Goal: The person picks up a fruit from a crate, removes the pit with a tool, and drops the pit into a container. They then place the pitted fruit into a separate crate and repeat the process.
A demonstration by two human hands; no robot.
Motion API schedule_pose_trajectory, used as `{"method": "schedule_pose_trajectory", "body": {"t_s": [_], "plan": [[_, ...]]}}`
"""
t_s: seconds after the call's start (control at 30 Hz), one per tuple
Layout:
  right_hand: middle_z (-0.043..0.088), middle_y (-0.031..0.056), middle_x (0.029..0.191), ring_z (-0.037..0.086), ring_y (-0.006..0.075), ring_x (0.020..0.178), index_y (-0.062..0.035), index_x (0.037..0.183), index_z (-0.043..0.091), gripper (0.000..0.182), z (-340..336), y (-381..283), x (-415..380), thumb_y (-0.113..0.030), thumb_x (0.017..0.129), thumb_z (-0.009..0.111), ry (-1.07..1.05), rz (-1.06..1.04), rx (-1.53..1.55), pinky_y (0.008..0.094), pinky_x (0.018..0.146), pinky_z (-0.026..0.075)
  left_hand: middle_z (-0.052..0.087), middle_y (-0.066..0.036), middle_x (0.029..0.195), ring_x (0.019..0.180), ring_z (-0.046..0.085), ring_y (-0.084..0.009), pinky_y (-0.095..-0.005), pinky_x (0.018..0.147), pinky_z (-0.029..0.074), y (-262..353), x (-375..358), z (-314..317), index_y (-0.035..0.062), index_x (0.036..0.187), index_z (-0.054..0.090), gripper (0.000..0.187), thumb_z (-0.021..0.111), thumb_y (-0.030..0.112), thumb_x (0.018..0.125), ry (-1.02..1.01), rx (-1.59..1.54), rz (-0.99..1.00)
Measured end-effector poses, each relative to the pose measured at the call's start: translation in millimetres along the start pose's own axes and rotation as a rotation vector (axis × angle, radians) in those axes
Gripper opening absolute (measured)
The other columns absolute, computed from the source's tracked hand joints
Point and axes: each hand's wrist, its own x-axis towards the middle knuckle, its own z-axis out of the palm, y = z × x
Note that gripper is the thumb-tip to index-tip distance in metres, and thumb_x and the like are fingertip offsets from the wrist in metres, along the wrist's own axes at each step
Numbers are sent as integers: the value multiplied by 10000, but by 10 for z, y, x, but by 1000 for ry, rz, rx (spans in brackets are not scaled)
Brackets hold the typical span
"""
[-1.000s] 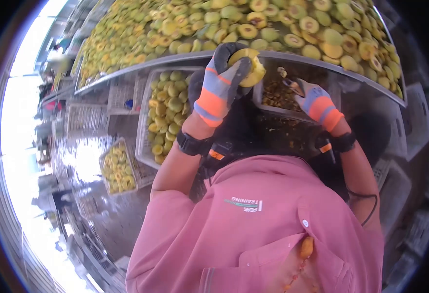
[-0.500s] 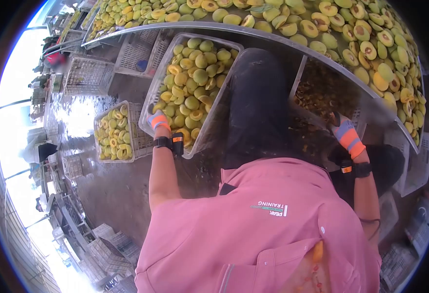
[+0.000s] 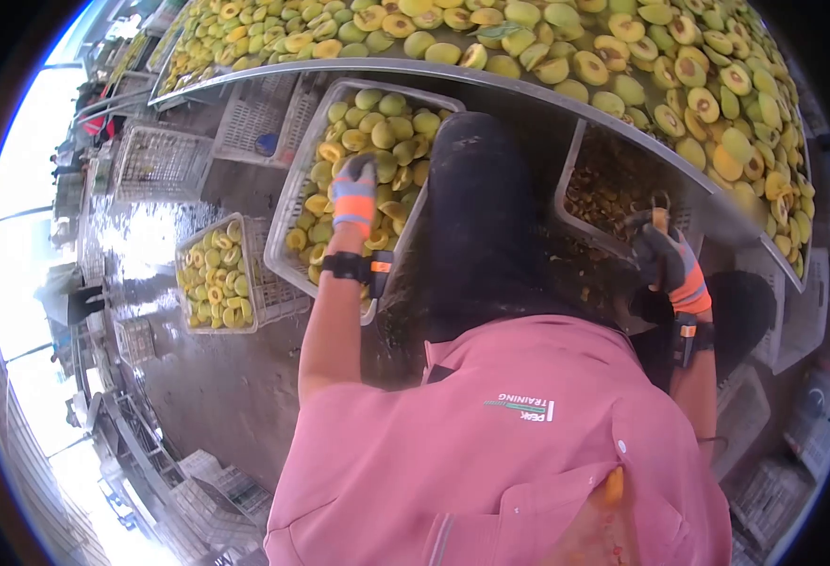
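Observation:
My left hand [image 3: 354, 195], in a grey and orange glove, is over a white plastic crate [image 3: 287, 198] of yellow-green stone fruit [image 3: 403, 131], some whole and some split. Its bent fingers point down at the fruit, slightly apart, and I see nothing held in them. My right hand [image 3: 668, 259], gloved alike, is closed around a small hand tool [image 3: 660, 217] with a light-brown handle and a thin metal loop at its tip. Below and beyond this hand lies a crate [image 3: 563, 189] of brown pits and scraps.
A metal-edged table [image 3: 386, 64] heaped with halved fruit curves across the front. To the left stand a smaller fruit crate [image 3: 215, 330] and a crate [image 3: 165, 165] on the wet floor. My knee [image 3: 476, 151] sits between the two near crates. More crates [image 3: 792, 311] are at right.
My left hand has moved from the near-left edge of the fruit crate to above the fruit. My right hand has turned, and the looped tool now points up.

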Motion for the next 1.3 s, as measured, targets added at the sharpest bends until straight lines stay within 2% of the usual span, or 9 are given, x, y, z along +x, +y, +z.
{"method": "schedule_pose_trajectory", "body": {"t_s": [0.03,0.13,0.2,0.3,0.4,0.6,0.97,1.07,1.3], "plan": [[656,47,850,633,190,747,-1,1080,611,273,-89,-28,31,-219,924,558,-93,80,250,320,675,511,681,-74,938,839,597,-142,-259,760,471,137,-38,153,-5,1038,669,207,573,95,883,-83,-132,-47],[656,64,824,629,201,729,-7,1018,636,249,-366,472,236,-216,884,619,651,-322,-1688,330,662,507,678,-83,930,830,602,-147,-284,749,488,693,-236,412,-11,1021,665,193,575,71,871,-83,-86,18],[673,98,844,625,202,742,-4,999,646,257,-449,576,294,-196,833,684,672,-271,-1042,340,678,499,665,-90,932,848,607,-156,-292,770,495,989,-323,495,-14,1016,656,182,551,35,876,21,-48,288],[688,148,911,644,232,817,6,1027,640,314,-165,492,243,-202,804,715,685,-281,-765,345,734,496,658,-100,951,897,619,-183,-300,803,500,1512,-396,679,-16,1022,650,191,517,-4,885,-76,-146,150],[654,215,983,597,406,933,-86,1085,633,439,-58,307,171,-450,841,614,661,-32,-1227,434,805,475,659,-104,951,916,622,-182,-296,806,500,1981,-339,1097,-18,1021,649,192,518,-19,881,-291,-228,292],[656,205,957,603,398,905,-116,1072,639,437,-182,332,159,-473,821,613,639,16,-1131,433,772,480,679,-123,1008,908,653,-233,-287,817,478,2617,14,2112,35,1063,662,220,570,48,864,-449,170,808],[662,193,925,617,392,874,-98,996,623,372,-158,84,-59,-431,835,576,703,-56,-1140,445,760,489,388,-157,1445,1320,376,-323,-412,1059,346,2700,569,3544,110,1368,426,688,651,406,789,-842,1047,690],[659,200,929,612,399,885,-97,1005,627,380,-122,12,-80,-434,833,586,712,-32,-1054,451,763,489,513,-160,1330,1199,507,-324,-391,988,424,2549,579,3522,78,1313,484,634,678,356,777,-710,909,777],[672,101,840,634,173,750,-60,1070,635,286,-91,20,-69,-239,847,647,549,-362,-366,319,685,501,653,-93,1029,836,651,-203,-282,612,525,2424,136,2846,70,1180,559,408,461,370,921,-821,-504,37]]}}
